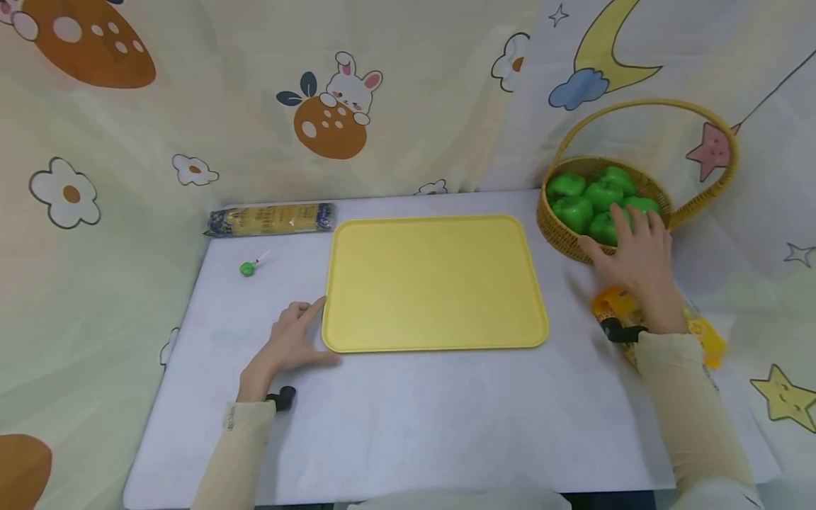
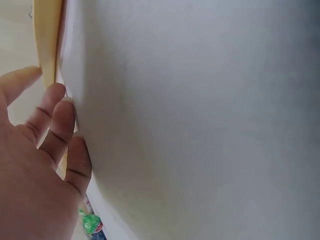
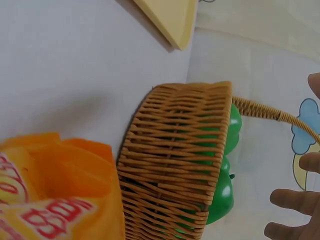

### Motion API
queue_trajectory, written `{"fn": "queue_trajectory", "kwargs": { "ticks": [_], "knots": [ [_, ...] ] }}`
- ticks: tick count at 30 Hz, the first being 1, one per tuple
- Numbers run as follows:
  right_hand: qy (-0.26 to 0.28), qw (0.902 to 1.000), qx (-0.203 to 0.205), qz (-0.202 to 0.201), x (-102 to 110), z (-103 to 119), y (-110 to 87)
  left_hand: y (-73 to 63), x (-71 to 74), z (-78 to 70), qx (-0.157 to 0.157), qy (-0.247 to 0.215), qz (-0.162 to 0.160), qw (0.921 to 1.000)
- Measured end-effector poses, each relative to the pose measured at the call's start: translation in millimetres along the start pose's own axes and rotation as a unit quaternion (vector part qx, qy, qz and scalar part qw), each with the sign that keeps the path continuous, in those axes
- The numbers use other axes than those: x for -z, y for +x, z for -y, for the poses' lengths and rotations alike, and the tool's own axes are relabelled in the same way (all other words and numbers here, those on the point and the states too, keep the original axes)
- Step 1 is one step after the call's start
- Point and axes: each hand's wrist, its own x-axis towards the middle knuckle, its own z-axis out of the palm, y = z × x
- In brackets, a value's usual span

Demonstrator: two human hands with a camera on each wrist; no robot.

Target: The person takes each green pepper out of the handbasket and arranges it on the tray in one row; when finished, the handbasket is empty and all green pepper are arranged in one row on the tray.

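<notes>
A yellow tray (image 1: 433, 283) lies flat on the white table. At its near left corner rests my left hand (image 1: 288, 340), thumb by the near edge and index finger along the left side; the left wrist view shows the fingertips right at the tray's rim (image 2: 46, 45). On the far right stands a wicker basket (image 1: 556, 228) holding several green bell peppers (image 1: 602, 195). My right hand (image 1: 637, 261) is over the basket's near side, fingers spread. In the right wrist view these fingers (image 3: 295, 201) are apart from the peppers (image 3: 222, 197) and hold nothing.
An orange and yellow package (image 1: 613, 303) with red lettering lies under my right wrist, close to the basket. The basket's tall handle (image 1: 669, 103) arches to the right. A long noodle-like packet (image 1: 274, 219) and a green lollipop (image 1: 247, 269) lie left of the tray.
</notes>
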Motion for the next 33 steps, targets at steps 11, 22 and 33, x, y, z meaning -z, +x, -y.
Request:
{"fn": "queue_trajectory", "kwargs": {
  "ticks": [11,22,33],
  "knots": [
    [0.012,0.9999,-0.007,0.008,10,-8,20.9,-2.6,-1.7,0.2,-0.009,0.008,-0.015,0.9998],
    [0.053,0.9974,0.004,0.048,11,-2,34.6,-1.2,-3.5,2.7,-0.022,-0.004,-0.015,0.9996],
    [-0.01,0.9948,0.027,0.098,-4,7,78.5,-0.2,-1.6,3.6,-0.031,0.005,-0.024,0.9992]
  ]
}}
